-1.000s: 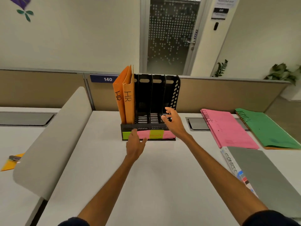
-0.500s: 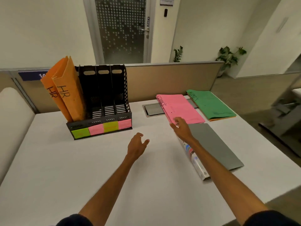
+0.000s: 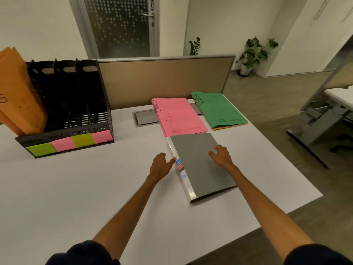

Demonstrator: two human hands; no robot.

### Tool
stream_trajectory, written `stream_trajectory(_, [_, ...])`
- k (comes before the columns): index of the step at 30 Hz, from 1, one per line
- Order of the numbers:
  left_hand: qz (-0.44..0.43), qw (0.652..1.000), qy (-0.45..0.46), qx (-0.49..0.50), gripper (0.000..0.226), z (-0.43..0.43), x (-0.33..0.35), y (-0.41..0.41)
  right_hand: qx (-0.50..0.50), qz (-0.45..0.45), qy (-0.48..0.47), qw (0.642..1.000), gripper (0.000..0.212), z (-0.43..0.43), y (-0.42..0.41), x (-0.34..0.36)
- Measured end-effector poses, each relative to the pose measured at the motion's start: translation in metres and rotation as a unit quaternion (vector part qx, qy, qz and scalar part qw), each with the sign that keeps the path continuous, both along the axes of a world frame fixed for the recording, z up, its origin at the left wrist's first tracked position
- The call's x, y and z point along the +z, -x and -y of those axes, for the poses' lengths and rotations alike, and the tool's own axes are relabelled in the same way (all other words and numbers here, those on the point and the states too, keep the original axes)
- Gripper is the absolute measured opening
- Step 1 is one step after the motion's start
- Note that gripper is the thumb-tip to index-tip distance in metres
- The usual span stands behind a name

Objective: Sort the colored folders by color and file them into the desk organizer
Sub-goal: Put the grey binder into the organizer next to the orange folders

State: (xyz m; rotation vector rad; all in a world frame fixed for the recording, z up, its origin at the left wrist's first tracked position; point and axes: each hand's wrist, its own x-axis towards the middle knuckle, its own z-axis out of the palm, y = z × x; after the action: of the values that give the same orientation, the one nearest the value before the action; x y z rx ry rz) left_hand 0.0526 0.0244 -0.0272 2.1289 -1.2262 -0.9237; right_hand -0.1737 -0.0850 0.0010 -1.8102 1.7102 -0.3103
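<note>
Grey, flat, rigid ring binder with a matt cover and a glossy pale spine bearing small blue and red labels, lying closed on the smooth white desk top; taken here as the reference piece. Left hand: at the binder's spine side, fingers relaxed and nearly straight, the tips touching the spine, nothing pinched. Right hand: over the binder's cover near its far right part, fingers spread and loosely bent, tips on or just above the cover; contact cannot be told, and nothing is grasped. Pink thin card folders, a flat stack lettered FINANCE by hand, lying directly beyond the binder, their near edge meeting its far edge. Green card folder, lettered ADMIN, flat, beyond the binder and to its right, just beside the pink stack, with a thin orange edge showing beneath it. Black perforated plastic desk organizer, with upright dividers, well apart from the binder to its left and farther back; its front lip carries a row of paper labels, lime, pink, lime, pink. Orange card folders, tilted, standing in the organizer slot farthest from the binder. Grey metal cable flap, recessed in the desk, beyond the binder, partly under the pink stack.
</note>
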Motion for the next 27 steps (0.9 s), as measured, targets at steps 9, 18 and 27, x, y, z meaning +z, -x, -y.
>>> stream_trajectory(9, [0.050, 0.993, -0.062, 0.083, 0.083, 0.018, -0.013, 0.052, -0.032, -0.043, -0.050, 0.997, 0.055, 0.014, 0.061, -0.027])
stream_trajectory(18, [0.080, 0.985, -0.091, 0.127, 0.087, 0.025, -0.032, 0.093, -0.037, -0.100, -0.059, 0.993, 0.053, 0.010, 0.071, -0.047])
stream_trajectory(27, [-0.218, 0.937, 0.021, 0.271, 0.057, 0.029, -0.024, 0.090, -0.122, -0.040, -0.037, 0.991, 0.057, -0.002, 0.066, -0.068])
